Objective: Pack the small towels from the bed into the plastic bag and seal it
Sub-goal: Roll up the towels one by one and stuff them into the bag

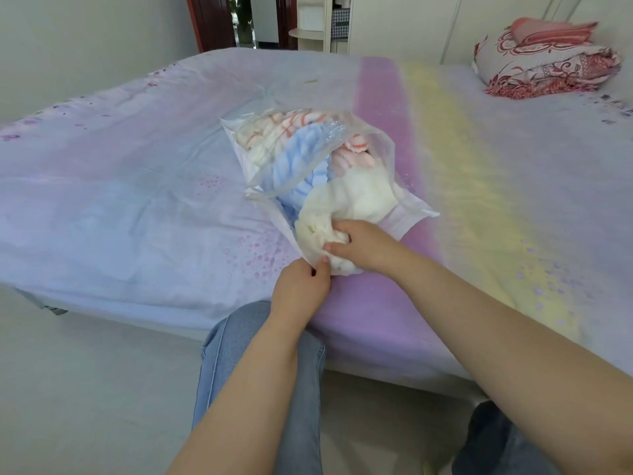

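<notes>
Our left hand (301, 286) pinches the bag (387, 159) mouth's near edge while our right hand (359, 246), fingers clamped, pushes the white towel (342, 207) toward the far end.

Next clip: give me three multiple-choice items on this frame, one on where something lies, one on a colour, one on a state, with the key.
1. Where does the folded red-patterned bedding lie?
A. far right corner of the bed
B. on the floor
C. inside the bag

2. What colour is the ribbed towel showing through the plastic bag?
A. green
B. light blue
C. black

3. What state is the bag's mouth in?
A. knotted shut
B. taped shut
C. open, with a white towel at it

Key: 1 A, it sits by the wall at far right. 2 B, pale blue through the film. 3 C, the left hand pinches the edge while the right hand grips the towel.
</notes>
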